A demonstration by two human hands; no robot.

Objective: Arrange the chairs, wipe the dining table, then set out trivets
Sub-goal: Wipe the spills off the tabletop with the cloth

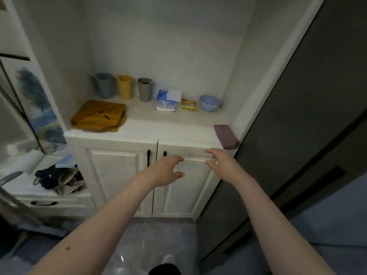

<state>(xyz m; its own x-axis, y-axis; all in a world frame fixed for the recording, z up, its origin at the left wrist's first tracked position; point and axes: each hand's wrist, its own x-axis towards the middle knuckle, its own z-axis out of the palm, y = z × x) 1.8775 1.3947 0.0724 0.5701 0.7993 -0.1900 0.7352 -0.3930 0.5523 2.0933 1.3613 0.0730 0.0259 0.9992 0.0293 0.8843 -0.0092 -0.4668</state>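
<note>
A stack of brown wooden trivets [99,115] lies at the left end of a white cabinet counter [158,128]. A folded mauve cloth [226,136] rests on the counter's right front corner. My left hand [166,171] and my right hand [220,161] are both stretched out in front of the cabinet doors, below the counter edge. Fingers of both are spread and relaxed, holding nothing. The right hand is a little below and left of the cloth.
Three cups [125,87], a tissue pack [166,100], a yellow packet [188,104] and a blue bowl [210,103] stand along the counter's back. A dark fridge [309,116] walls the right side. A lower table with a bag [59,179] sits to the left.
</note>
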